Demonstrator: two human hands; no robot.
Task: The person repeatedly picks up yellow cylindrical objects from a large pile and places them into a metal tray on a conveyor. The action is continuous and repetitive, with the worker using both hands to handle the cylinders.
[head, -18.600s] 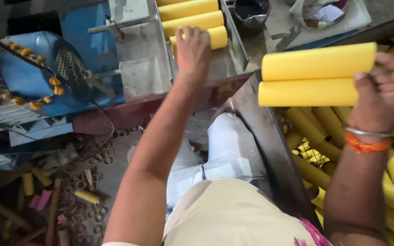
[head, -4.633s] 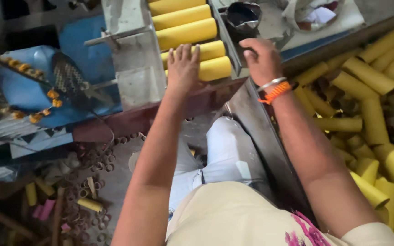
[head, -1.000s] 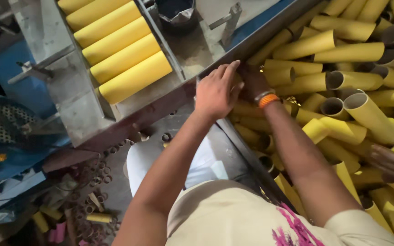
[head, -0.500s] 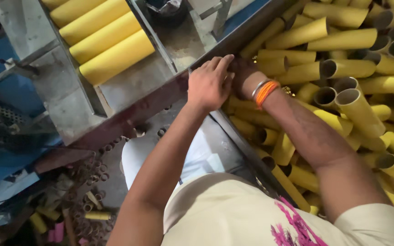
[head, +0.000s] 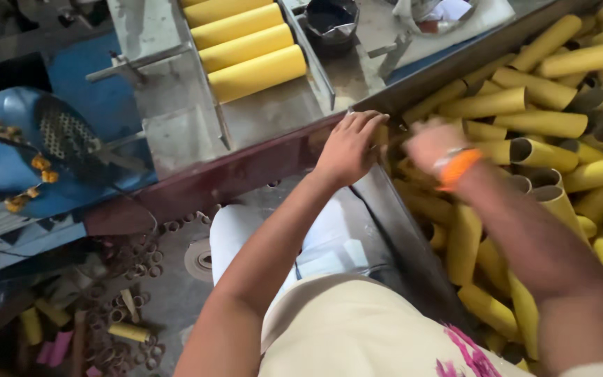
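The left hand point(head: 349, 146), fingers curled, is laid on the metal edge point(head: 294, 150). The right hand point(head: 428, 143), at 3 o'clock from it, is blurred; its grip on the yellow tubes point(head: 525, 122) cannot be told.

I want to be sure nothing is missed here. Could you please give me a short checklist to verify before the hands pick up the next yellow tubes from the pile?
1. Left hand free to take tubes: cannot tell; it rests at the edge of the metal tray, and whether it holds anything is hidden.
2. Right hand ready: cannot tell; it is over the tube pile but blurred, grip unclear.
3. Tubes within reach: ok; many lie loose directly under the right hand.
4. Space on the tray: ok; bare metal shows in front of the row of yellow tubes.
5. Row lying straight: ok; tubes lie side by side, parallel.
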